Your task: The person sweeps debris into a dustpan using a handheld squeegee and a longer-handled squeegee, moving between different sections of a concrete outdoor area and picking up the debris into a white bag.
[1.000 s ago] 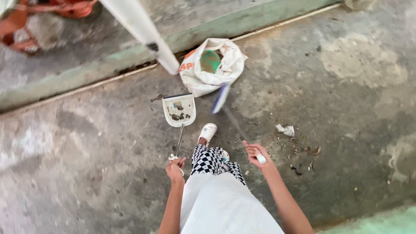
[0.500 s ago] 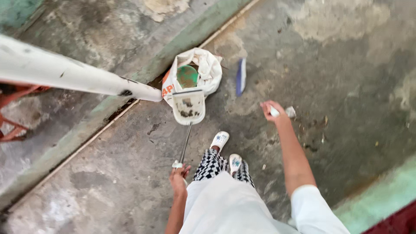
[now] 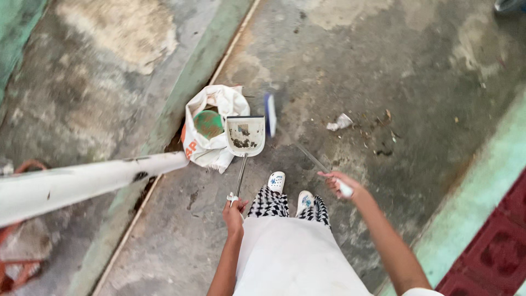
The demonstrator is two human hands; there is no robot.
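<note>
My left hand [image 3: 234, 210] grips the dustpan [image 3: 245, 135] handle, its pan up-frame beside the sack [image 3: 211, 126]; my right hand [image 3: 338, 182] clasps the broom [image 3: 270, 113], shaft slanting upper-left.

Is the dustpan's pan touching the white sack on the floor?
Cannot tell. In the head view the dustpan overlaps the right edge of the white sack, but from above no contact or gap between them shows.

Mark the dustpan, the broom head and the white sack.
dustpan [image 3: 245, 135], head view, on its dirty tray
broom head [image 3: 270, 113], head view, on the blue bristle block
white sack [image 3: 222, 101], head view, on its upper rim
</note>
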